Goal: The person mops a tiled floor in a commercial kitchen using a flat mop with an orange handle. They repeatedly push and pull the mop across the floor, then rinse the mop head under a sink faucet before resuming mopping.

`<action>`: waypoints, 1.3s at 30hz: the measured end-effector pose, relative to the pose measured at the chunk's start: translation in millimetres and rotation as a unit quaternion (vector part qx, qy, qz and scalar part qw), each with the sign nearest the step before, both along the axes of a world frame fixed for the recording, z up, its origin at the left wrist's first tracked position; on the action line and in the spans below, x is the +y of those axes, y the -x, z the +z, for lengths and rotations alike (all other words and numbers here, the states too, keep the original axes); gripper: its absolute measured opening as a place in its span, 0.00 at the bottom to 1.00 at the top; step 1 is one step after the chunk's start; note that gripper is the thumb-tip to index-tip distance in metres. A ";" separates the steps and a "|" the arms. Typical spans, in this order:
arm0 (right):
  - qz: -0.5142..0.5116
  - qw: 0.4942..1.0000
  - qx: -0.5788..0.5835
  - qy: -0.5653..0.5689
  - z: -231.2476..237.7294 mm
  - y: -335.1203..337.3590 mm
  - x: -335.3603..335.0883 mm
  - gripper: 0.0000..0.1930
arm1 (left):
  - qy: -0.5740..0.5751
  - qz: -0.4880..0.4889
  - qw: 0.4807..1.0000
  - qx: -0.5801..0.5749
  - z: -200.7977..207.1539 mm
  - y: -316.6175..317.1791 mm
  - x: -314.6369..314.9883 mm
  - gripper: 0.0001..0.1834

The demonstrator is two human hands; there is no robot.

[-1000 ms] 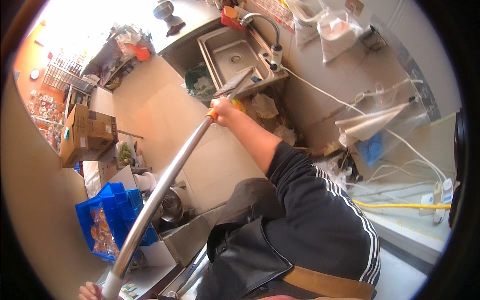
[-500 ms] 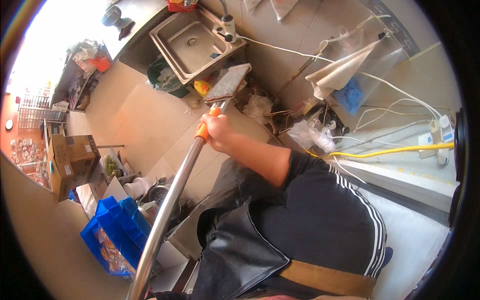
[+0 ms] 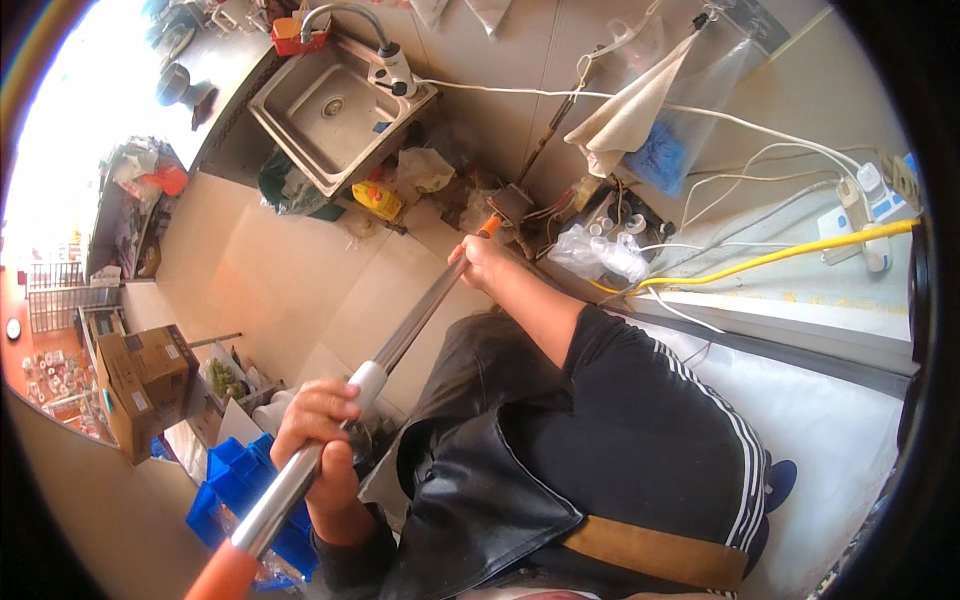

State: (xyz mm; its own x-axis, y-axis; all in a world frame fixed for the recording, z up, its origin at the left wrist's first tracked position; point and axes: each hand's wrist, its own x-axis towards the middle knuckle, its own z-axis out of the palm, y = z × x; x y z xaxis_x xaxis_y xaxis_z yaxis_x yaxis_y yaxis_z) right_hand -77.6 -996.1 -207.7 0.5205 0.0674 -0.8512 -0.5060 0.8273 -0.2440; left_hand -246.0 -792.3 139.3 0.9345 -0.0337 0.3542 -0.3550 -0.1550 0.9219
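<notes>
Both my hands grip a long metal pole (image 3: pixel 415 322) with orange end sections and a pale collar, the handle of a flat mop. My right hand (image 3: pixel 482 264) is closed round it near the orange joint, with the arm stretched out. Closer to my body, my left hand (image 3: pixel 320 435) wraps round the pole just below the collar. The small flat mop head (image 3: pixel 513 204) is down in the corner by the wall, beside plastic bags and cables. Its underside is hidden.
A steel sink (image 3: pixel 330 115) stands at the far left, with a yellow package (image 3: pixel 376 200) below it. White cables and a yellow cable (image 3: pixel 780 256) run along the right wall to power strips (image 3: pixel 860 225). Cardboard boxes (image 3: pixel 150 370) and blue crates (image 3: pixel 240 475) stand at left.
The mop head has moved from in front of the sink, rightward and down into the corner. My right hand moved with it. My left hand has come into view, holding the pole.
</notes>
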 end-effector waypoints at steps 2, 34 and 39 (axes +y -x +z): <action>-0.060 0.998 -0.003 -0.018 -16.3 -9.5 -12.7 0.07 | 0.032 -0.005 0.999 0.016 -7.2 -7.3 -3.3 0.22; -0.401 0.906 -0.080 -0.112 -81.4 -85.9 -315.3 0.09 | 0.098 0.040 0.961 0.257 -83.1 54.5 65.1 0.24; -0.389 0.910 -0.063 -0.129 -70.7 -88.1 -311.0 0.09 | 0.120 0.043 0.951 0.281 -85.3 54.2 59.9 0.20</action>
State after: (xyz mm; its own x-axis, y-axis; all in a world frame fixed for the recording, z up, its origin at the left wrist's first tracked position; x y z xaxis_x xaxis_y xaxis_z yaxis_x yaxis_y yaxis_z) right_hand 10.5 -1307.1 -278.4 0.5882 -0.1748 -0.7896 0.2764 0.9610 -0.0069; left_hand -300.2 -732.5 54.0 0.9743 0.0704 -0.2140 0.2085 0.0778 0.9749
